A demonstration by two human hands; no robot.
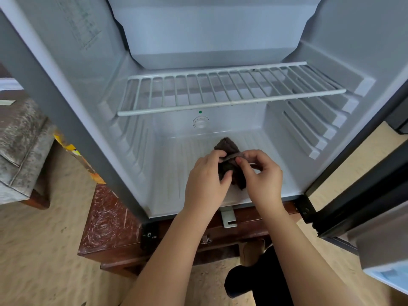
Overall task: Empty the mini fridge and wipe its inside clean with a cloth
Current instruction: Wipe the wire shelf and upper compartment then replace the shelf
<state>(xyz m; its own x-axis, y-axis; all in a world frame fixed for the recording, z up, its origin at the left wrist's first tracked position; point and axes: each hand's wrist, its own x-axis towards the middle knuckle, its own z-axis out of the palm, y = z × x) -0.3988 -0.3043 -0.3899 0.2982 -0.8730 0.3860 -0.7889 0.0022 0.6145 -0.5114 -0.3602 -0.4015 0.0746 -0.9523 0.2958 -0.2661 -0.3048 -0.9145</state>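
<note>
Home living room: sofa (21,149) beside mini fridge (88,74).

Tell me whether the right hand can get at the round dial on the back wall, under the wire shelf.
Probably yes. Nothing sits between the right hand and the dial, and the wire shelf lies above that path. That hand and the left hand both pinch the cloth, though.

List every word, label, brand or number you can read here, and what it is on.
No text is readable.
Label on the fridge left inner wall: rows of print, too blurred to read.
Dial on the back wall: markings too small to read.
Yellow packet left of the fridge: print too blurred.
Pale blue sticker on the door: blurred.
</note>
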